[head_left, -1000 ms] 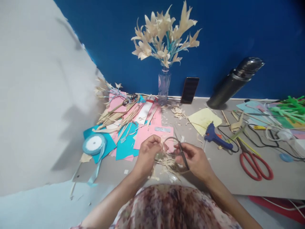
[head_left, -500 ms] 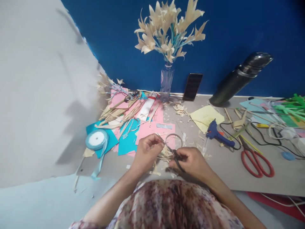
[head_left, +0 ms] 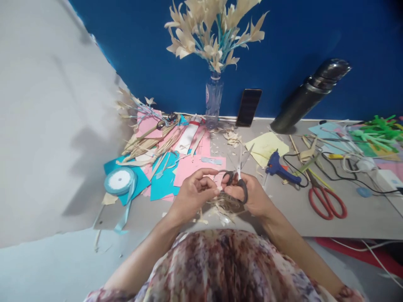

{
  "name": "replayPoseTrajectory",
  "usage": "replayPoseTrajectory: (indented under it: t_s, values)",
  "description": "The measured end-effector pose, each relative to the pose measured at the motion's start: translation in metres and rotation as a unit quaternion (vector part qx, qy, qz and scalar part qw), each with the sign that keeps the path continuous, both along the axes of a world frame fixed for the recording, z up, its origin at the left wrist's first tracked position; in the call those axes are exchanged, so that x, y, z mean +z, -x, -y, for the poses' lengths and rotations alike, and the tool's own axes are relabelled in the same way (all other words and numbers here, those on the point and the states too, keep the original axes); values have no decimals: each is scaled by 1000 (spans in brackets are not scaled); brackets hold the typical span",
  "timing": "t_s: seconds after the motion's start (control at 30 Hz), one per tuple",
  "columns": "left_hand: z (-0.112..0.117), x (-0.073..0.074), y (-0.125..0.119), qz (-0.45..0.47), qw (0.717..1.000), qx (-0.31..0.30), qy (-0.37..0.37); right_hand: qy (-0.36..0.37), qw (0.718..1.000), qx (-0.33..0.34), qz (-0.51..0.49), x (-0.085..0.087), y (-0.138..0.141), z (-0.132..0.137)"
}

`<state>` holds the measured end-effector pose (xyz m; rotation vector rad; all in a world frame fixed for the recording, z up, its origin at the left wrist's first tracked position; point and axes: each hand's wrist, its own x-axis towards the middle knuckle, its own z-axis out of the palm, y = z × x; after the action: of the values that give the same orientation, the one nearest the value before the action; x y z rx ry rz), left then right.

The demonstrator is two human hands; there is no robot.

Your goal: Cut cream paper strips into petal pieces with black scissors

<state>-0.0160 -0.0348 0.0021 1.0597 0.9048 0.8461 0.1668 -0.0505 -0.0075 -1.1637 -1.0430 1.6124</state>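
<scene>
Near the table's front edge, my right hand (head_left: pixel 252 193) is closed around small black-handled scissors (head_left: pixel 242 184), whose blades point up and away from me. Close beside it, my left hand (head_left: pixel 198 191) is closed in a pinch, its fingertips almost meeting those of the right. Something small and pale shows at the left fingertips, too small to name. Under both hands lies a heap of dry husk scraps (head_left: pixel 225 205). Pink paper (head_left: pixel 189 167) lies just beyond the left hand.
A ribbon spool (head_left: pixel 119 181) sits at the left. Behind stand a bottle (head_left: pixel 214 100) of husk flowers, a phone (head_left: pixel 248 108) and a leaning black flask (head_left: pixel 310 96). To the right lie a blue glue gun (head_left: pixel 280 167), red-handled scissors (head_left: pixel 327 201) and cables.
The scissors have swung from pointing at my left fingertips to pointing up and away. My right hand has turned and its fingertips have come close to the left ones. The view has shifted slightly.
</scene>
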Motion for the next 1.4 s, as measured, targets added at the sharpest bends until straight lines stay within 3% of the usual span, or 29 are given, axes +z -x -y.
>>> replayPoseTrajectory:
  t_s: [0.1,0.17,0.3,0.4,0.67,0.87,1.1,1.3,1.4]
  values:
    - [1,1,-1,-32,999,-14,-30,6,999,18,-31,-1,3,1]
    - [1,-1,1,-11,999,-24,-21,-2,999,-11,-43,-2,5,2]
    - [1,-9,2,98,993,-23,65,-19,989,-109,-96,-4,9,1]
    - [5,-13,-5,143,980,-28,134,-6,979,-133,-152,-7,13,1]
    - [4,-13,-25,142,977,5,156,-15,988,-117,-96,-14,16,10]
    - [5,-15,-21,201,967,-29,156,28,966,-54,-251,-14,10,8]
    - [4,-16,-21,143,982,1,125,17,986,-67,-152,-15,10,11]
    - [1,-14,-17,186,975,-35,118,48,959,-37,-276,-13,9,10]
    - [-2,-14,-12,200,971,-41,122,41,963,-56,-260,-13,6,9]
